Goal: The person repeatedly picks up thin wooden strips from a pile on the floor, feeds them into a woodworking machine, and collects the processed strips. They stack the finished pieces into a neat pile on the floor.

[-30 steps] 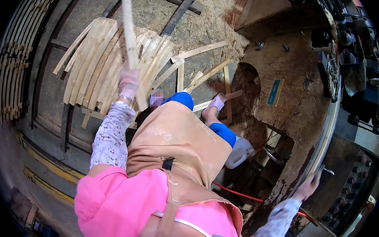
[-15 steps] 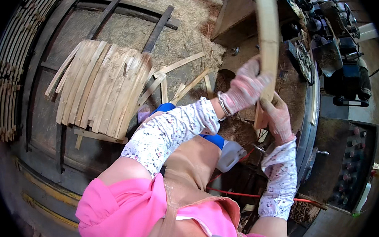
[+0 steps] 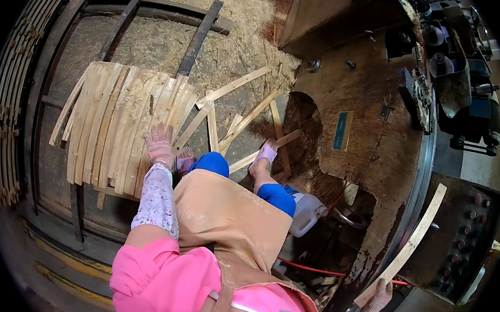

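My left hand, in a pale pink knit glove, lies with fingers spread on the right side of a pile of wooden slats. These slats lie side by side, slightly curved, on a dark metal frame. At the lower right, my right hand is closed around the lower end of a single curved wooden slat. That slat slants up and away over the edge of the machine table, toward a control panel. The right fingers are partly hidden near the picture's rim.
Several loose wood strips lie crossed on the sawdust-strewn floor by my feet. A wooden machine table with dark machinery stands on the right, a button panel beside it. A white plastic jug sits below. Stacked slats line the far left.
My left hand has let go of the slat and moved left onto the pile. My right hand has carried the slat down to the lower right.
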Tool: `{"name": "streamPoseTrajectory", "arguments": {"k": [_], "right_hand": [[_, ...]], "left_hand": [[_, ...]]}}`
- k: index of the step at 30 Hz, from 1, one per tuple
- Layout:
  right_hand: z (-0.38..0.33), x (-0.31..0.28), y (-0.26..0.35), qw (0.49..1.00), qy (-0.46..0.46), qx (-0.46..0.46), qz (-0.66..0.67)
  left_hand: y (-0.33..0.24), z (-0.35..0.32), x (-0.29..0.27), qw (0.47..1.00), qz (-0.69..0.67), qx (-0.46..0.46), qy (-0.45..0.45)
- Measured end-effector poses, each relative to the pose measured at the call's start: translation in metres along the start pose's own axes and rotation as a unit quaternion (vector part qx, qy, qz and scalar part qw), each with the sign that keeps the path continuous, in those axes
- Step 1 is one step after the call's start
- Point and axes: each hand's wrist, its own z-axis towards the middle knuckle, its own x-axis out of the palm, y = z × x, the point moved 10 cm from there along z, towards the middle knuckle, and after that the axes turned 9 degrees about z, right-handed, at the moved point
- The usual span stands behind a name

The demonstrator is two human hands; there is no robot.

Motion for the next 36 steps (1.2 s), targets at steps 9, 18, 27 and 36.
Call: {"name": "streamPoseTrajectory", "arguments": {"k": [9, 18, 27, 36], "right_hand": [[0.147, 0.117, 0.091, 0.932, -0.069, -0.259, -0.244], [0.243, 0.263, 0.206, 0.932, -0.044, -0.345, -0.103], [-0.093, 0.511, 0.157, 0.794, 0.536, -0.276, -0.076], [-0.124, 0.441, 0.157, 0.866, 0.398, -0.301, 0.039]], "left_hand": [[0.041, 0.018, 0.031, 0.987, -0.020, -0.152, 0.058], [0.072, 0.012, -0.008, 0.954, -0.247, -0.168, 0.013], [0.101, 0.060, -0.230, 0.829, -0.528, 0.036, -0.179], [-0.144, -0.109, -0.408, 0.345, -0.922, 0.176, -0.023]]}}
